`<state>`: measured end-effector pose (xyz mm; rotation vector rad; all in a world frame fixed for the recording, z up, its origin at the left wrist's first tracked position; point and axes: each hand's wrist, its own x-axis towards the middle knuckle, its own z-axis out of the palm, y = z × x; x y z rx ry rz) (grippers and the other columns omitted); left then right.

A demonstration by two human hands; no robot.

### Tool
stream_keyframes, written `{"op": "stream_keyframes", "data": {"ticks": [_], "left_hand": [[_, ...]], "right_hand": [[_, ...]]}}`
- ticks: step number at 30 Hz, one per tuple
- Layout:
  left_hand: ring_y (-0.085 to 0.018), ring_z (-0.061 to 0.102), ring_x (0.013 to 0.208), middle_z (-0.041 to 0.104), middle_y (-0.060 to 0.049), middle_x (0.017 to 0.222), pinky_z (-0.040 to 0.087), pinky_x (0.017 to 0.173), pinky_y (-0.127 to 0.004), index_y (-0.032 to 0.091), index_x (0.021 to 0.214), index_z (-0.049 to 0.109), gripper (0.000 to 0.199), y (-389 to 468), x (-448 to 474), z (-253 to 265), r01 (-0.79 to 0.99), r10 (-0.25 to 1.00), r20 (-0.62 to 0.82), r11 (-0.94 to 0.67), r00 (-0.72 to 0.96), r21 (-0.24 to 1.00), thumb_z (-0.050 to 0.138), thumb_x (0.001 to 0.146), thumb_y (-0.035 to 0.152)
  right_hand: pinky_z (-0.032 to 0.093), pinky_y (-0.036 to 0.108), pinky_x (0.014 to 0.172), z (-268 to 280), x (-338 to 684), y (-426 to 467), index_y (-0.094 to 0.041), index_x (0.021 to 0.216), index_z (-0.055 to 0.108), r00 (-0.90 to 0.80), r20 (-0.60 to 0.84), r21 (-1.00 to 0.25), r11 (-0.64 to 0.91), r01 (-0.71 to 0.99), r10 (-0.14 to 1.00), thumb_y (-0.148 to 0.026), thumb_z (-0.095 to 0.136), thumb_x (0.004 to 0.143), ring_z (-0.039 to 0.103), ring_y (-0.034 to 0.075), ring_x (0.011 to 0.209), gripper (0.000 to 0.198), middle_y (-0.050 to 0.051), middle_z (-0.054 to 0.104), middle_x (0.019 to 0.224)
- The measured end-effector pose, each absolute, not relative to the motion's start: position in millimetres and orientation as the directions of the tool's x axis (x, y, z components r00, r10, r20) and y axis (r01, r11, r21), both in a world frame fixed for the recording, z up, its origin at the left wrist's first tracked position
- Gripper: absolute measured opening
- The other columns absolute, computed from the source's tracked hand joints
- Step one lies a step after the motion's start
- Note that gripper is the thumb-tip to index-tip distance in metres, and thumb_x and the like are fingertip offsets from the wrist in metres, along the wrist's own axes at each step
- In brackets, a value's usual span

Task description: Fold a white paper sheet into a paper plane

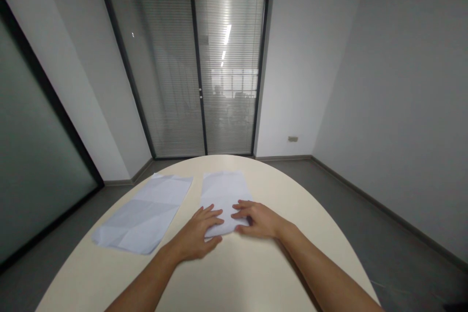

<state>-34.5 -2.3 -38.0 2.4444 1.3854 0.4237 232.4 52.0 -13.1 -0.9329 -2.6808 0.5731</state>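
A white sheet of paper (224, 190) lies on the round cream table (234, 278) in front of me. My left hand (199, 234) rests over its near left corner, fingers spread and the thumb apart on the table. On the sheet's near right side lies my right hand (256, 219), its fingers apart and pointing left across the paper. Both hands touch the sheet without gripping it. The paper's near edge looks slightly raised or folded. To the left is a second, larger white sheet (146, 214) with visible creases; neither hand touches it.
The table's curved edge (325, 204) runs round the far side and right. Beyond stand glass panels with blinds (168, 83) in dark frames. A frosted glass panel (36, 156) is at the left, a grey wall (405, 107) at the right, and a socket plate (293, 139) low on the far wall.
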Motion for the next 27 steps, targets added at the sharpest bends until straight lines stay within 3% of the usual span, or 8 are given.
{"op": "stream_keyframes", "data": {"ticks": [6,10,13,15,17,19,22,27], "left_hand": [[-0.022,0.05,0.136,0.065,-0.003,0.134,0.03,0.121,-0.043,0.024,0.103,0.072,0.025,0,-41,-41,0.713,0.865,0.211,-0.496,0.456,0.495,0.052,0.089,0.028],[-0.023,0.057,0.129,0.069,-0.006,0.129,0.037,0.116,-0.04,0.022,0.115,0.072,0.035,3,-41,-44,0.714,0.918,0.214,-0.394,0.334,0.578,0.047,0.094,0.036],[-0.025,0.066,0.115,0.071,-0.009,0.124,0.046,0.103,-0.037,0.018,0.115,0.072,0.04,4,-42,-44,0.706,0.945,0.222,-0.326,0.239,0.629,0.048,0.094,0.041],[-0.024,0.07,0.096,0.076,-0.008,0.106,0.051,0.088,-0.033,0.017,0.106,0.074,0.039,5,-42,-43,0.691,0.948,0.236,-0.318,0.215,0.649,0.047,0.095,0.043],[-0.021,0.068,0.08,0.076,-0.005,0.087,0.048,0.075,-0.029,0.017,0.093,0.073,0.038,5,-43,-42,0.69,0.947,0.249,-0.318,0.201,0.65,0.047,0.095,0.044],[-0.019,0.064,0.072,0.073,-0.003,0.078,0.044,0.069,-0.027,0.018,0.086,0.071,0.037,6,-43,-42,0.698,0.948,0.261,-0.312,0.182,0.645,0.048,0.094,0.045],[-0.016,0.059,0.064,0.07,-0.001,0.078,0.04,0.066,-0.026,0.019,0.094,0.07,0.034,6,-45,-42,0.701,0.955,0.259,-0.285,0.147,0.653,0.051,0.092,0.047],[-0.015,0.05,0.053,0.058,0.004,0.062,0.034,0.056,-0.025,0.019,0.109,0.064,0.036,5,-45,-45,0.717,0.963,0.256,-0.239,0.087,0.655,0.054,0.088,0.047]], "right_hand": [[0.035,0.044,0.114,-10,239,52,-0.023,0.129,0.068,-0.741,0.059,-0.477,0.671,0.568,0.669,-0.058,0.056,0.089,0.047,0.031,0.137,0.054,0.009,0.054,0.145],[0.035,0.042,0.114,-8,250,55,-0.022,0.128,0.069,-0.728,0.028,-0.524,0.63,0.573,0.685,-0.063,0.057,0.087,0.048,0.031,0.136,0.058,0.01,0.054,0.146],[0.039,0.041,0.111,-10,260,60,-0.022,0.124,0.071,-0.712,0.0,-0.584,0.578,0.57,0.702,-0.063,0.061,0.083,0.051,0.031,0.133,0.058,0.01,0.054,0.146],[0.042,0.04,0.106,-15,265,64,-0.021,0.121,0.072,-0.698,0.011,-0.617,0.554,0.558,0.716,-0.06,0.063,0.083,0.056,0.032,0.128,0.055,0.011,0.057,0.142],[0.046,0.037,0.099,-22,268,68,-0.019,0.122,0.071,-0.666,0.047,-0.635,0.537,0.555,0.744,-0.055,0.063,0.084,0.062,0.03,0.117,0.053,0.013,0.064,0.133],[0.051,0.033,0.082,-29,270,71,-0.016,0.123,0.069,-0.626,0.063,-0.647,0.509,0.568,0.778,-0.052,0.059,0.088,0.068,0.025,0.093,0.051,0.011,0.074,0.109],[0.042,0.026,0.059,-36,270,76,-0.013,0.103,0.072,-0.593,0.07,-0.663,0.482,0.573,0.802,-0.053,0.051,0.093,0.057,0.016,0.062,0.046,0.003,0.068,0.072],[0.033,0.025,0.055,-40,268,81,-0.015,0.073,0.063,-0.522,0.165,-0.684,0.478,0.551,0.837,-0.056,0.048,0.095,0.048,0.014,0.061,0.048,0.001,0.061,0.068]]}}
